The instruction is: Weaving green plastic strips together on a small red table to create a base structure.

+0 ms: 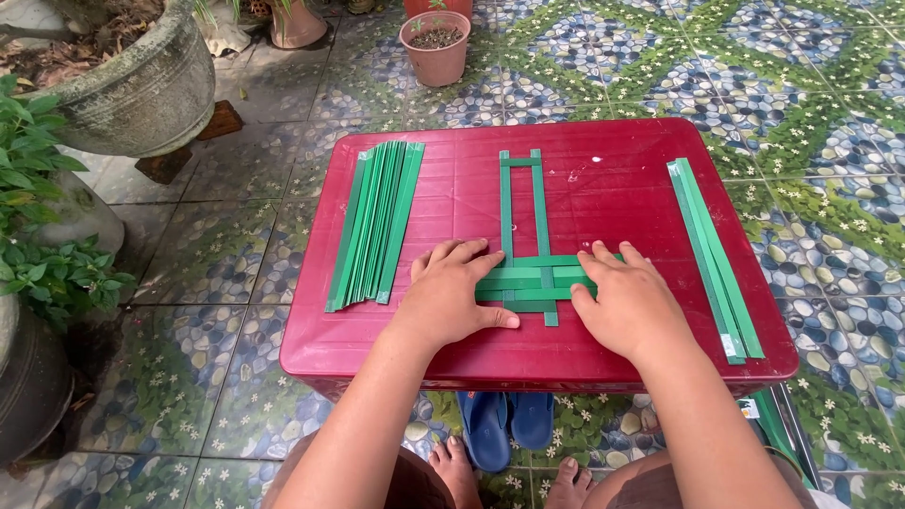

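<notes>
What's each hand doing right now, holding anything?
Left hand: open, flat, pressing on the woven green strips; grips nothing.
Right hand: open, flat on the same strips; grips nothing.

Both forearms are bare, with no sleeves, watch, bracelet or rings showing on the left hand (452,294) or the right hand (625,303). The fingernails are short and unpainted. The feet below are bare, and dark brown shorts cover the thighs.
</notes>
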